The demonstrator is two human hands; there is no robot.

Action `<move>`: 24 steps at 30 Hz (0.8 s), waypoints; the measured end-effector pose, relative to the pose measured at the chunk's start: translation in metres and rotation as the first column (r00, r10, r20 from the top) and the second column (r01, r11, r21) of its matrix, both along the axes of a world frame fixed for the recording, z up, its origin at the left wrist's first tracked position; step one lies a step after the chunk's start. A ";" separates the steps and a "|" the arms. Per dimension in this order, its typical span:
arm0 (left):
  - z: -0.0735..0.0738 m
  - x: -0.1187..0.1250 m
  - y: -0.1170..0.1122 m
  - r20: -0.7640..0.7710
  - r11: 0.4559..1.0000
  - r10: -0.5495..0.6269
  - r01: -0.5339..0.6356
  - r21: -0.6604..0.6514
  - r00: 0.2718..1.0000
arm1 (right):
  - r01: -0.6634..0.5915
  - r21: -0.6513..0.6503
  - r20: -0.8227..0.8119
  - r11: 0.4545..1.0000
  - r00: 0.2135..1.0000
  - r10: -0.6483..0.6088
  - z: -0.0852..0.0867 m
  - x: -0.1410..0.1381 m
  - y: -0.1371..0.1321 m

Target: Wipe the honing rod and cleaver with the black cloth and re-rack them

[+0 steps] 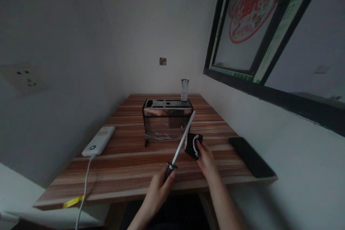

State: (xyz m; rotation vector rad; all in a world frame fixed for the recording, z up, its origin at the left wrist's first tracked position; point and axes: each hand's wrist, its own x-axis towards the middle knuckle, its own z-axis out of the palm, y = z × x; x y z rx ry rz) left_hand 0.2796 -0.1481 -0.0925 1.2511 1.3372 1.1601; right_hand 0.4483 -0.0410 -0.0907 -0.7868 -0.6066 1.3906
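Observation:
My left hand (159, 188) is closed round the dark handle of a long pale sharpening rod (183, 139), which slants up and to the right over the table. My right hand (206, 160) pinches a small black pad with white marks (193, 145), held against the rod near its middle. Just behind them stands a shiny metal knife block (167, 120) with slots in its top. One wrapped handle (184, 90) sticks up from the block's right end.
The striped wooden table (129, 169) sits in a corner between grey walls. A white power bank (99, 141) with a cable lies at the left, a black phone (250, 156) at the right edge. A dark-framed window (269, 43) fills the right wall.

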 end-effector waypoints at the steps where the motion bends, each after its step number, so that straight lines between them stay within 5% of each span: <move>1: -0.001 0.001 0.000 0.036 1.000 -0.006 0.007 -0.012 0.999 | 0.004 -0.009 -0.012 1.000 1.000 -0.004 -0.001 -0.001 -0.002; 10: -0.009 0.002 0.003 0.258 0.996 0.011 0.012 -0.088 0.966 | -0.064 -0.023 -0.049 0.998 0.997 0.063 0.000 -0.019 -0.035; 16: -0.019 0.000 0.003 0.193 0.996 0.068 -0.076 0.034 0.979 | -0.115 -0.019 0.048 0.993 0.992 0.116 0.002 -0.029 -0.057; 24: -0.010 0.002 0.004 0.033 0.985 0.053 -0.058 0.162 0.998 | -0.049 -0.053 0.046 0.997 0.998 0.051 0.008 -0.033 -0.070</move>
